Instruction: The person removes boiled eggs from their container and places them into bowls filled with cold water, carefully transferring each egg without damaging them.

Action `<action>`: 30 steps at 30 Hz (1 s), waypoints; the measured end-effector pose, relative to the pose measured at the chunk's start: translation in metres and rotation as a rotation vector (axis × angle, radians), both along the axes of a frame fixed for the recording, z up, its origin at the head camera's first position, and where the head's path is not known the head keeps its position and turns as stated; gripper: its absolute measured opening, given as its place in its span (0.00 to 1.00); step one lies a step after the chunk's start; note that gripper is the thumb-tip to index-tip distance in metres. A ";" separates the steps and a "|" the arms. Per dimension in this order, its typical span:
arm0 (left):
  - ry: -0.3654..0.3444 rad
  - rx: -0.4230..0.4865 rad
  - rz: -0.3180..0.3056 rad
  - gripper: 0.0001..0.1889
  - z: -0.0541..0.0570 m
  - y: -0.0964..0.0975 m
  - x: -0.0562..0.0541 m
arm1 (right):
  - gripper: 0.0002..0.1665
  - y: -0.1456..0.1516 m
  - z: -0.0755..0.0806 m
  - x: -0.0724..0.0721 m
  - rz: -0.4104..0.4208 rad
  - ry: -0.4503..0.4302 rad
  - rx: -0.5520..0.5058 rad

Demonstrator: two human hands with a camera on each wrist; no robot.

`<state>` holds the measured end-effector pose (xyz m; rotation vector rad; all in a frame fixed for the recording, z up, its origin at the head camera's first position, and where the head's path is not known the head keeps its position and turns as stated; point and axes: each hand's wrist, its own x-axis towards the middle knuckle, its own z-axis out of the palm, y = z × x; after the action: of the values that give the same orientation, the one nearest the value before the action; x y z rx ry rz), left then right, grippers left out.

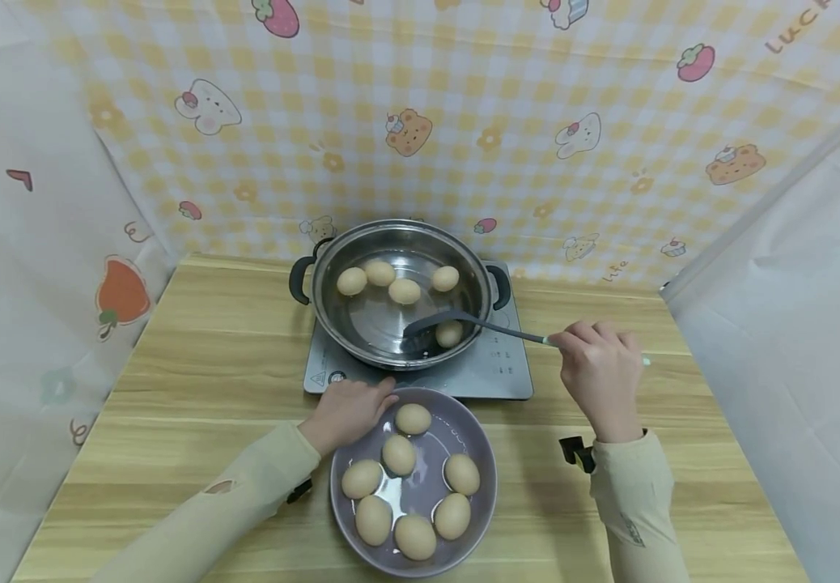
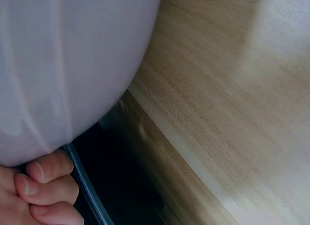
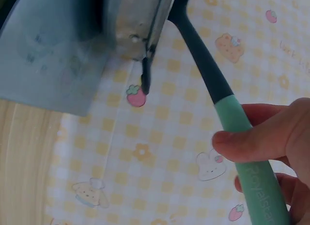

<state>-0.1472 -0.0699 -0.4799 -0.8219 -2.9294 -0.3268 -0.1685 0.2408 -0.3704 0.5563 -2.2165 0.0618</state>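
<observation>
A wide steel pot (image 1: 324, 312) holds several brown eggs in what looks like clear water. My right hand (image 1: 600, 368) grips the green handle (image 3: 249, 171) of a dark-headed cooking spoon (image 1: 507, 330), thumb across it in the right wrist view. The spoon's head reaches over the pot's near right side, beside one egg (image 1: 449, 334). On the near side stands a mauve bowl (image 1: 489, 486) with several more eggs, among them one egg (image 1: 413, 419) near its far rim. My left hand (image 1: 354, 409) holds the bowl's far left rim, its fingers (image 2: 55, 188) curled against the outside.
The pot sits on a grey induction cooker (image 1: 515, 380), its black side handles (image 1: 299, 279) sticking out left and right. A wooden table (image 1: 209, 364) lies beneath. Checked cloth (image 1: 464, 178) hangs close behind, and white sheets (image 1: 813, 340) close off both sides.
</observation>
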 end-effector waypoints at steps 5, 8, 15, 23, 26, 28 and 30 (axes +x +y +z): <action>-0.010 0.001 0.000 0.11 0.002 0.000 0.000 | 0.11 -0.002 0.006 0.007 0.037 -0.077 0.032; -0.020 0.000 0.004 0.11 0.002 0.000 0.000 | 0.13 -0.003 0.009 0.010 0.066 -0.121 0.040; -0.009 0.006 0.002 0.11 0.001 0.000 0.000 | 0.14 -0.008 0.008 0.015 0.109 -0.246 0.069; -0.027 0.000 0.008 0.11 0.001 0.000 0.001 | 0.12 -0.022 0.005 0.019 0.141 -0.338 0.104; -0.034 0.004 0.008 0.11 0.002 0.000 0.001 | 0.12 -0.026 0.006 0.019 0.147 -0.348 0.116; -0.032 0.006 0.006 0.11 0.002 0.000 0.001 | 0.12 -0.028 0.006 0.019 0.142 -0.358 0.121; -0.023 0.008 0.007 0.11 0.002 0.000 0.001 | 0.11 -0.029 0.007 0.018 0.140 -0.382 0.124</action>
<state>-0.1460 -0.0698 -0.4782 -0.8119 -2.9495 -0.3498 -0.1503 0.2117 -0.3634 0.8246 -2.5597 0.1116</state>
